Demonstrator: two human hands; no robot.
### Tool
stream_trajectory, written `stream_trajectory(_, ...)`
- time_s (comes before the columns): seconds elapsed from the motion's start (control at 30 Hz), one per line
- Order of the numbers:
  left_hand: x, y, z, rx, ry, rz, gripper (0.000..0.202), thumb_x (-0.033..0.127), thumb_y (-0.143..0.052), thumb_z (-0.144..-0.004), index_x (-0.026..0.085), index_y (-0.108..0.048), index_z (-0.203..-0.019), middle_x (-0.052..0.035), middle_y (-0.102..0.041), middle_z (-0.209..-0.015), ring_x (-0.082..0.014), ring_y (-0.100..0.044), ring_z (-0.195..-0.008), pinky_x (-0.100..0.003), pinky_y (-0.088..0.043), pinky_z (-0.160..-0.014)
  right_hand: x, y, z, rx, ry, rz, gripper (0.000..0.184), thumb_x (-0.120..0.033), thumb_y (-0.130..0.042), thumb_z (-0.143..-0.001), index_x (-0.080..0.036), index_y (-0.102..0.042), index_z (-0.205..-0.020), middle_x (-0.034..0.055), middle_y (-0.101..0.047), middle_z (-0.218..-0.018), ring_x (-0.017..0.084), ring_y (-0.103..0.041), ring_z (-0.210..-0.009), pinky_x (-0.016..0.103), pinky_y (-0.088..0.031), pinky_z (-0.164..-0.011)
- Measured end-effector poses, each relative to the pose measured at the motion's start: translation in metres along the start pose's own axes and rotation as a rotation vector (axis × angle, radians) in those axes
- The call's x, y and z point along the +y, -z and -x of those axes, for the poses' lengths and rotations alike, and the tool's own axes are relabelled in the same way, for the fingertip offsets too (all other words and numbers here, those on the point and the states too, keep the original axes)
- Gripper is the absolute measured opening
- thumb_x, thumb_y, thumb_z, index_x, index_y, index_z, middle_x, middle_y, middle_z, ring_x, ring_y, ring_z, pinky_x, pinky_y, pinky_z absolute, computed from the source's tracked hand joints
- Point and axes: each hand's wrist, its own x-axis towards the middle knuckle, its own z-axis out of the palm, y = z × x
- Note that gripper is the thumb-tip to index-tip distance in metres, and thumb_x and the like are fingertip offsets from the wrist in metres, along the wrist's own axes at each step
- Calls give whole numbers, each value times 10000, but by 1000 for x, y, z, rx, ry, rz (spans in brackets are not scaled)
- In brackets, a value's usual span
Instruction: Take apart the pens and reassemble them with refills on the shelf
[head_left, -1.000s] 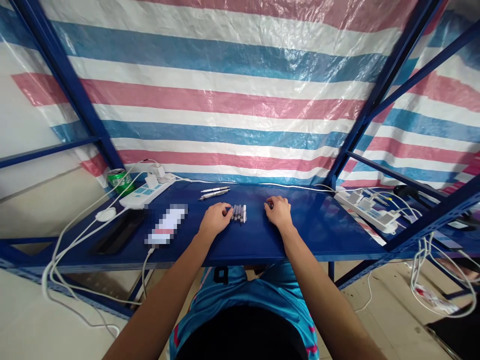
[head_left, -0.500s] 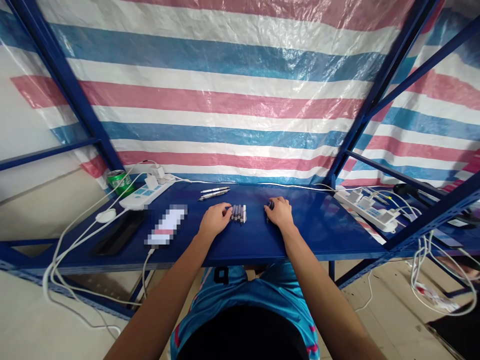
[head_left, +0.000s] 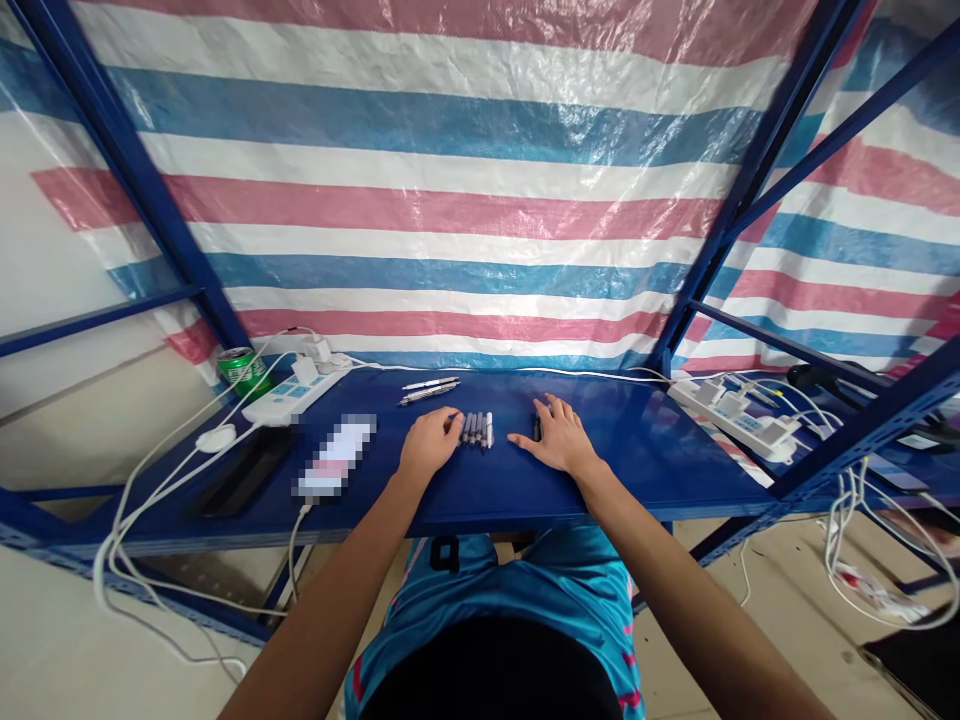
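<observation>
A row of several short, grey, pen-like sticks (head_left: 472, 430) with a white one (head_left: 490, 429) at its right end lies on the blue table. Against the row's left end rests my left hand (head_left: 430, 441), its fingers curled and pressed together; what they hold, if anything, is hidden. To the right of the row, my right hand (head_left: 562, 438) lies low over the table with thumb and fingers spread. A small dark stick (head_left: 537, 427) shows partly between its thumb and fingers, and the rest of it is covered. Two pens (head_left: 429, 390) lie behind my left hand.
A blurred-out phone (head_left: 336, 455) with a cable and a dark flat object (head_left: 251, 470) lie at left. Behind them are a white power strip (head_left: 289, 398) and a green can (head_left: 244, 370). Another power strip (head_left: 739, 415) with plugs sits at right, near blue frame posts.
My right hand has unbent its fingers and spread its thumb away from the dark stick. My left hand stays at the row.
</observation>
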Motion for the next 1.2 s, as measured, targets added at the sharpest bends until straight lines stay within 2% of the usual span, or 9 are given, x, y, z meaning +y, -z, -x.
stream_trajectory(0.27, 1, 2, 0, 5, 0, -38, 352, 432, -468, -1055, 249, -746, -1170, -66, -798, -1044, -243, -739, -940, -307, -530, -836, 8, -1, -9, 40, 34, -16, 1096, -914, -496, -855, -157, -372, -1638, 207, -403, -1649, 417, -370, -1504, 524, -306, -1223)
stream_trajectory(0.4, 1, 9, -9, 32, 3, -121, 346, 390, -460, -1060, 237, -739, -1196, -99, -754, -1187, -272, -690, -1098, -358, -516, -966, 14, 0, -9, 58, 57, -70, 1032, -874, -568, -853, -157, -452, -1587, 198, -477, -1596, 404, -429, -1462, 503, -339, -1209)
stream_trajectory(0.53, -14, 23, -31, 23, 43, -245, 325, 240, -517, -999, 225, -728, -1247, -155, -684, -1323, -354, -566, -1288, -492, -426, -1104, 13, 3, -9, 113, 32, -135, 950, -846, -588, -867, -168, -521, -1530, 185, -554, -1521, 393, -481, -1406, 489, -385, -1177)
stream_trajectory(0.67, -38, 33, -51, -32, 116, -336, 359, 216, -573, -942, 204, -716, -1271, -198, -643, -1333, -391, -558, -1281, -545, -417, -1093, 10, 3, -9, 200, 27, -184, 853, -802, -567, -916, -164, -562, -1482, 183, -598, -1453, 378, -512, -1357, 473, -409, -1159)
stream_trajectory(0.77, -51, 36, -58, -77, 144, -356, 335, 269, -614, -925, 203, -741, -1227, -195, -652, -1287, -383, -604, -1231, -521, -441, -1073, 8, 2, -9, 234, 37, -201, 789, -768, -572, -938, -162, -589, -1444, 179, -619, -1410, 367, -529, -1324, 463, -416, -1157)
stream_trajectory(1.0, -65, 35, -69, -129, 182, -265, 261, 338, -700, -902, 225, -801, -1114, -140, -761, -1181, -290, -714, -1070, -339, -520, -936, 9, 0, -10, 220, 18, -239, 693, -723, -577, -961, -171, -622, -1376, 172, -636, -1352, 358, -561, -1264, 461, -448, -1123)
stream_trajectory(1.1, -69, 37, -73, -125, 215, -208, 326, 344, -761, -863, 238, -802, -1169, -116, -800, -1148, -288, -740, -1022, -323, -538, -870, 10, -1, -10, 217, 16, -261, 667, -707, -586, -962, -173, -626, -1360, 168, -640, -1338, 355, -566, -1250, 460, -458, -1112)
stream_trajectory(1.2, -69, 42, -73, -88, 225, -168, 324, 349, -758, -873, 248, -821, -1175, -119, -813, -1128, -307, -756, -1004, -346, -549, -870, 10, -1, -11, 214, 11, -275, 631, -678, -591, -970, -169, -634, -1340, 169, -641, -1333, 355, -565, -1245, 459, -465, -1103)
